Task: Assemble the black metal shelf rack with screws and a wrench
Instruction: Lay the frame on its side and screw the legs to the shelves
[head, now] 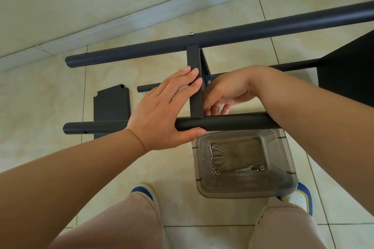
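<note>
The black rack frame lies on its side: a far tube (242,33) and a near tube (232,122) joined by a flat crossbar (195,87). My left hand (162,107) lies over the near tube and the crossbar, fingers straight against the bar, thumb under the tube. My right hand (228,91) reaches down behind the crossbar with its fingers curled at the joint; what they hold is hidden. A screw head (191,34) sits on top of the far tube, and a bolt (208,81) shows on the bracket behind the crossbar.
A clear plastic tub (283,178) on the tiled floor below the near tube holds several screws (215,150), nuts and a small wrench (245,169). A loose black shelf plate (110,105) and a thin tube (144,88) lie at left. My knees and shoes are at the bottom.
</note>
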